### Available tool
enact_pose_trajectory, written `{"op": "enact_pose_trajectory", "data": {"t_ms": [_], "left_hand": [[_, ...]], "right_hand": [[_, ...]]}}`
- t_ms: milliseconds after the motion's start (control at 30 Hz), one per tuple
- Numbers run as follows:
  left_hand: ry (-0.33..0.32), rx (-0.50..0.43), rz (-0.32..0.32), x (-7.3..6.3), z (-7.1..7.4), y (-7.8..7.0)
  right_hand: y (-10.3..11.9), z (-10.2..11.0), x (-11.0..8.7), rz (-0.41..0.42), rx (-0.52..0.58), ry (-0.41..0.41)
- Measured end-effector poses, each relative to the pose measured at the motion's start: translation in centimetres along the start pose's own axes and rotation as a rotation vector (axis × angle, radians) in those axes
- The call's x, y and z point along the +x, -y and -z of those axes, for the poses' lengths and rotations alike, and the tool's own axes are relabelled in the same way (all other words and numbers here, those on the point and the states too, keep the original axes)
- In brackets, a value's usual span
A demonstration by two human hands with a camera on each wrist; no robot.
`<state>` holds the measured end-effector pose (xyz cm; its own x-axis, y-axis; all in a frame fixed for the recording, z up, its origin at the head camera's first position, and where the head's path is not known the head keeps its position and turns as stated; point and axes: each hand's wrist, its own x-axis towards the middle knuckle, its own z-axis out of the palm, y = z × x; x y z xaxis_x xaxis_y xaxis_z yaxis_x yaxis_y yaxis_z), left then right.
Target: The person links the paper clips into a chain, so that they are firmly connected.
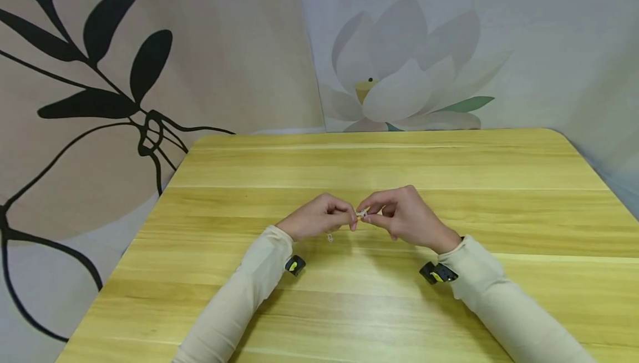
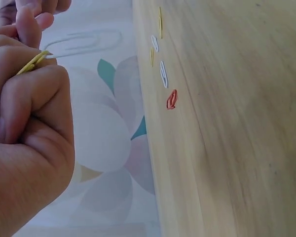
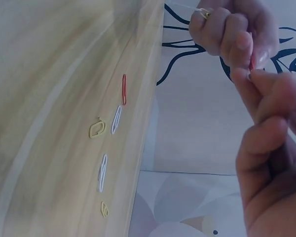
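Above the table, my left hand and right hand meet at the fingertips. The left one pinches a red paper clip, mostly hidden by its thumb and fingers. At the tip of that clip, my right hand pinches a small white paper clip, largely covered by the fingertips. A yellow paper clip pokes out between the curled fingers of my left hand. From it hangs another white paper clip, which dangles below the hand in the head view.
In the wrist views, several loose paper clips lie in a rough row on the wooden table: a red clip, white clips such as one, and yellow clips such as one. A patterned cloth hangs behind the table.
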<state>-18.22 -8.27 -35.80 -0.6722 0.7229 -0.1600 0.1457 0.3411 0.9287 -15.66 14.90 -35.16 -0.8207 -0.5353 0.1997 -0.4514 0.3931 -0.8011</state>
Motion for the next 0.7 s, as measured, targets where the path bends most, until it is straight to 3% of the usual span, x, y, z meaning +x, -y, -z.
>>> {"op": "enact_pose_trajectory", "data": {"t_ms": [400,700], "left_hand": [[0.013,-0.149,-0.010,-0.02,0.09,0.16],[-0.036,-0.029,-0.018,-0.01,0.46,-0.04]], "right_hand": [[0.13,-0.54,0.14,0.096,-0.151,-0.051],[0.09,-0.54,0.15,0.097,-0.197,-0.018]]}}
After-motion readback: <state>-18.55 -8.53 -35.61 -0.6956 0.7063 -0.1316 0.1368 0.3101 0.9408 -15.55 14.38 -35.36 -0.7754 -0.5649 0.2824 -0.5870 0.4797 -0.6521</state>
